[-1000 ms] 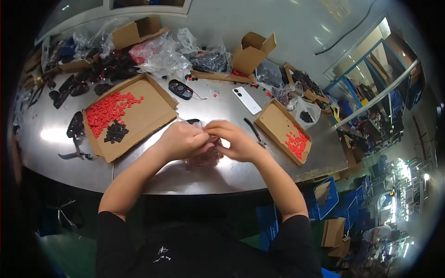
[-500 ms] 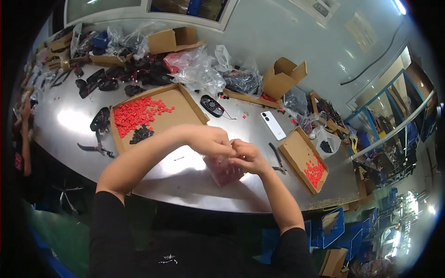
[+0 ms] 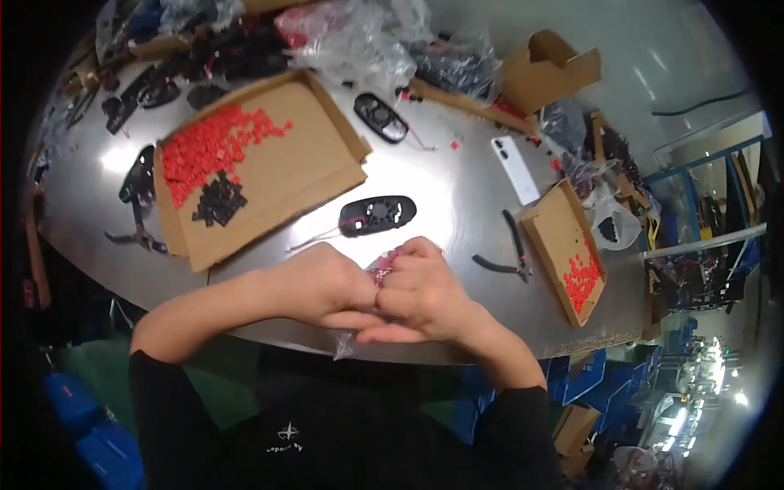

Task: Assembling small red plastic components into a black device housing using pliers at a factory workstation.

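My left hand (image 3: 327, 286) and my right hand (image 3: 420, 290) are pressed together close to the table's front edge. Both are closed on a clear plastic bag (image 3: 384, 265) that has red bits inside it. One corner of the bag pokes out below my fingers, and the rest is hidden in my grip. Just beyond my hands lies a black oval fan-like housing (image 3: 378, 215) with thin wires trailing to the left. A similar black housing (image 3: 381, 118) rests farther back.
To the left is a cardboard tray (image 3: 302, 163) of red and black pieces; to the right, a smaller tray (image 3: 555, 237) with red pieces. Pliers (image 3: 516, 249) and a white phone (image 3: 514, 170) lie between. Other pliers (image 3: 139, 237) sit far left. Plastic bags (image 3: 351, 53) crowd the back.
My hands have come nearer my body, bunching the bag between them. The black housing beyond them now shows. The whole view has shifted, with the table's things higher in the picture.
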The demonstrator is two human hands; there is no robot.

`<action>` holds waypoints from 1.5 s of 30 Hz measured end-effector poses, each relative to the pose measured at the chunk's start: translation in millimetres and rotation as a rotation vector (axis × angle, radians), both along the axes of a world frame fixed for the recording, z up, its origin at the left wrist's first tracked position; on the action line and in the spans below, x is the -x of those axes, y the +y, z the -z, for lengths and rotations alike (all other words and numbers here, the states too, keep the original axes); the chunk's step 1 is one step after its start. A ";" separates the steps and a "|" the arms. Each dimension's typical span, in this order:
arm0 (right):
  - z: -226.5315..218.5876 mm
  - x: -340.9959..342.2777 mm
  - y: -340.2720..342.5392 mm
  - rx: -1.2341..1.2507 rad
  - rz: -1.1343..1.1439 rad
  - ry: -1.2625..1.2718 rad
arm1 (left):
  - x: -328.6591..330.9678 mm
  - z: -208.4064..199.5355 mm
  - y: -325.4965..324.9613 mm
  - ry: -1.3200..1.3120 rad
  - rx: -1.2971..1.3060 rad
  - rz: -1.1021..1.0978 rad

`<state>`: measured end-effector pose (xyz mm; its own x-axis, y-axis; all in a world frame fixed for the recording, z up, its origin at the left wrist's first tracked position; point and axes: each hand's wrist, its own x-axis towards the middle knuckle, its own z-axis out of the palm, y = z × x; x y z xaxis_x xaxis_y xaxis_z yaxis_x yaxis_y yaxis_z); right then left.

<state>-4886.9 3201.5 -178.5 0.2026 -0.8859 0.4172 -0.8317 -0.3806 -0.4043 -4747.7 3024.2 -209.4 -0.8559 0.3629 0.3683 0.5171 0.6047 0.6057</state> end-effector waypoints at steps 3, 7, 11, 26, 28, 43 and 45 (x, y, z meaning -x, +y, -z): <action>18.9 -3.9 -2.9 0.057 -0.153 -0.006 | -12.8 24.2 1.5 0.113 0.080 0.048; 31.3 2.4 -8.1 0.155 -0.298 -0.132 | -19.7 21.6 -8.5 0.204 0.085 0.115; 36.3 9.7 -6.4 0.145 -0.333 -0.254 | -20.4 21.7 -15.6 0.146 0.022 0.155; 7.8 15.8 -6.7 0.084 -0.232 -0.326 | -20.7 11.9 -32.3 0.298 -0.026 -0.024; -4.9 -1.3 -5.9 0.233 0.018 -0.275 | -19.1 15.1 -26.3 0.281 -0.225 -0.253; -72.4 -1.5 21.1 -0.306 -0.103 0.114 | -1.9 39.1 31.3 -0.145 0.041 -0.413; -63.9 11.6 15.8 -0.284 -0.039 0.187 | 8.8 58.1 33.1 0.132 -0.104 -0.301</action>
<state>-4898.5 3217.3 -114.6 0.2883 -0.9515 0.1073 -0.8885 -0.3076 -0.3406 -4756.5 3057.3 -267.5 -0.8615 0.0562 0.5047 0.4030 0.6802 0.6122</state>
